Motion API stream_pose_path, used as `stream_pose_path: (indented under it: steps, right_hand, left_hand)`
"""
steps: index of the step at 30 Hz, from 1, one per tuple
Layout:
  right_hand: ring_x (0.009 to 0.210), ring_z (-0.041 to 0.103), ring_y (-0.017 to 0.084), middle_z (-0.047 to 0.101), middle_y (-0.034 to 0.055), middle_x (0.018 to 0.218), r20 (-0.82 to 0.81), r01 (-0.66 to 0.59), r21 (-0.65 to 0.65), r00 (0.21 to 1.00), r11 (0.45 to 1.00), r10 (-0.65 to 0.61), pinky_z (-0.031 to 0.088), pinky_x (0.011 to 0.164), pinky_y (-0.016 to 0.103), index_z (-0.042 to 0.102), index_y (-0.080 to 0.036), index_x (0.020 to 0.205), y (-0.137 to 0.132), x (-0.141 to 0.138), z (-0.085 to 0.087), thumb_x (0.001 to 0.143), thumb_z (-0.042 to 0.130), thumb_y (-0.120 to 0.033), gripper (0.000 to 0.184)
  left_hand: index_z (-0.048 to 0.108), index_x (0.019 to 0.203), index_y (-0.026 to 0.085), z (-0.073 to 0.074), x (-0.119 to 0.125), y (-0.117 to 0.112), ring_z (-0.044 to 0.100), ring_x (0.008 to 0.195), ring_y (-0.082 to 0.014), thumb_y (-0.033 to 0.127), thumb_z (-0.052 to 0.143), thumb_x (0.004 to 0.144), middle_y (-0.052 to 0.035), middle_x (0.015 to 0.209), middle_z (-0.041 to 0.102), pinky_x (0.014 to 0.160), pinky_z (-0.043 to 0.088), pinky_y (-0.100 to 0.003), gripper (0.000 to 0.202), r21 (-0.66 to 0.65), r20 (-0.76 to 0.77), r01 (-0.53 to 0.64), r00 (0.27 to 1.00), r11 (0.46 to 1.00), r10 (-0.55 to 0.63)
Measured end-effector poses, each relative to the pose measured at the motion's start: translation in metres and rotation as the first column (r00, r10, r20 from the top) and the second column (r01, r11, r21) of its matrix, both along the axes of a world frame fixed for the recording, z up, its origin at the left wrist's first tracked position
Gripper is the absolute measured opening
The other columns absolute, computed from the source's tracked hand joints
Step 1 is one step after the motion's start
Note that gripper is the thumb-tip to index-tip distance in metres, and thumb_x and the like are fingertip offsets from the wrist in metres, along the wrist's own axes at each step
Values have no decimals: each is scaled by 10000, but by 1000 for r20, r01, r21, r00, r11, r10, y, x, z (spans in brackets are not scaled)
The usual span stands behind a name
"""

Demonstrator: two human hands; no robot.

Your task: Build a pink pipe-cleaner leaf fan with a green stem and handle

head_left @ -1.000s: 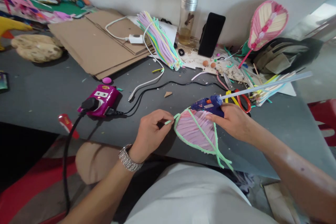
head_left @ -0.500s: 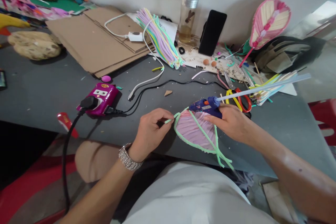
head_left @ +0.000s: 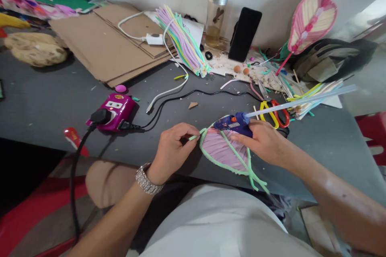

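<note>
Hands at work on my fuzzy pink pipe-cleaner leaf (head_left: 221, 152).
Left hand (head_left: 173, 148) pinches its green chenille stem (head_left: 195, 136); right hand (head_left: 265, 142) clenches the blue glue gun (head_left: 233, 125).

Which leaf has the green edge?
The pink-striped pipe-cleaner leaf between the left hand and right hand has it. The other leaf, propped up near the wall, has a pink edge around cream strips.
</note>
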State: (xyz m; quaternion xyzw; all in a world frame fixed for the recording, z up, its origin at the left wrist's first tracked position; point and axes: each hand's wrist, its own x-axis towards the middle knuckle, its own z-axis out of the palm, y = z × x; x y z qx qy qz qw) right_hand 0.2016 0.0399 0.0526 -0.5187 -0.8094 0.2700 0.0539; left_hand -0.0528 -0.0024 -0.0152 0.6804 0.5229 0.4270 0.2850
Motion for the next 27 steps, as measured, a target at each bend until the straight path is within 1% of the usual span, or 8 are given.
stream_pose_path:
  steps: [5,10,14,18,21,23,25,27]
  right_hand:
    - [804,642,224,724,86,880,4,3,-29,1000,1000,-3,447,738,311,679,-155,881,-1,-5,2,945,560,-449,324]
    - [748,604,201,685,66,813,-43,-39,-27,998,999,38,431,718,312,592,-185,720,-2,-8,1,942,543,-435,338]
    - [663,552,173,639,34,727,-40,-14,-42,999,999,12,399,650,293,564,-191,705,-1,-8,1,926,559,-455,344]
    - [561,464,135,558,-8,623,-27,3,-69,1000,998,-5,339,571,276,515,-200,650,0,-6,1,914,562,-500,402]
    - [565,456,129,559,-9,634,-22,-6,-55,1000,998,5,330,578,274,489,-202,637,0,-4,-1,917,561,-499,414]
    - [591,482,132,586,1,669,-27,-15,-29,1000,999,15,344,600,272,472,-203,635,-1,-3,-1,925,562,-480,411]
    - [623,516,141,620,14,714,-35,-20,-16,999,1000,20,363,620,271,484,-200,652,-2,-3,-1,931,565,-465,393]
    - [654,547,151,650,25,755,-38,-20,-19,999,1000,19,384,639,272,526,-194,689,-2,-3,0,935,569,-449,357]
  left_hand:
    - [678,777,183,2,1,0,692,749,-137,92,602,818,-32,836,757,681,522,-224,125,4,-4,3,1000,1000,-3]
    - [675,773,189,1,1,0,695,745,-137,103,605,819,-31,842,762,689,528,-229,120,9,-7,0,1000,1000,0]
    - [678,773,190,2,1,0,695,745,-138,117,607,822,-31,838,759,691,528,-229,113,0,-3,-5,1000,1000,5]
    - [680,766,195,3,1,0,690,730,-140,139,607,829,-30,830,759,677,527,-232,111,-19,-7,-14,1000,1000,14]
    - [678,763,196,4,1,0,692,734,-142,149,608,832,-29,821,760,666,525,-230,110,-19,-14,-12,1000,1000,12]
    - [678,763,196,4,1,0,692,738,-141,146,609,832,-27,822,761,667,523,-228,109,-14,-18,-11,1000,1000,11]
    - [677,768,194,3,0,0,690,735,-137,136,609,829,-27,827,760,671,520,-227,109,-14,-20,-9,1000,1000,9]
    - [676,774,192,1,0,0,685,729,-134,125,609,827,-27,830,758,672,516,-229,109,-14,-20,-9,1000,1000,9]
